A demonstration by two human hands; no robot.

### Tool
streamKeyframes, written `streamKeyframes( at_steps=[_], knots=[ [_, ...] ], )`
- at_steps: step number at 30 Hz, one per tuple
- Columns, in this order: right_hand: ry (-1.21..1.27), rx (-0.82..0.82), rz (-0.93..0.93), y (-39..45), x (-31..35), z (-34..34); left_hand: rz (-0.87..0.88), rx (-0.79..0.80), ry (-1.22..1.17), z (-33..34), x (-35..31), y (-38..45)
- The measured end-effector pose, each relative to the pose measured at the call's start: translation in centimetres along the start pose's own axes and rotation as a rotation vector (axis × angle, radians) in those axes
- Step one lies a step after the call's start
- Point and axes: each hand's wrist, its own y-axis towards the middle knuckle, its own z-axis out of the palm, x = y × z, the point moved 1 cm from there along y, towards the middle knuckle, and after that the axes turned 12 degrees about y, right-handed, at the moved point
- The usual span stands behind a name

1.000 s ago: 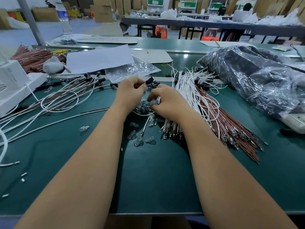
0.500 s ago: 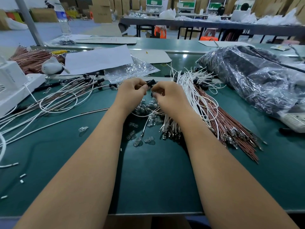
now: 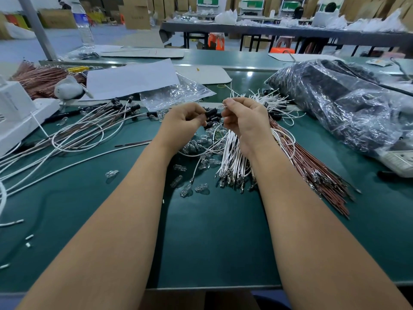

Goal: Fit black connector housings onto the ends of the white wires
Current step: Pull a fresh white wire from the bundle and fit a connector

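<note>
**Head view: housing meets wire above the bench**

Head camera looks down on a green bench (image 3: 212, 242) spread with stock. A plastic bag of black parts (image 3: 339, 104) fills the far right corner, presumably the supply. The bundle of white wires (image 3: 232, 157) lies mid-bench under the right wrist, terminals toward the near edge for easy picking. Finished leads (image 3: 89, 128) sit left, out of the way. The left hand (image 3: 183, 119) pinches a black connector housing (image 3: 211, 113); the right hand (image 3: 243, 118) seems to pinch a wire end, though its fingers hide it, aimed at the housing.
</note>
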Motion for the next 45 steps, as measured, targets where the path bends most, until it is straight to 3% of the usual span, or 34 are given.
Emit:
streamKeyframes(
  at_steps=[18,45],
  knots=[
    [-0.239,0.098,-0.099,-0.1,-0.3,-0.1,0.008,-0.012,0.024,-0.3,-0.2,-0.1],
    [-0.213,0.169,-0.052,-0.5,-0.7,-0.3,0.062,0.034,-0.123,-0.9,0.9,0.2]
  ],
)
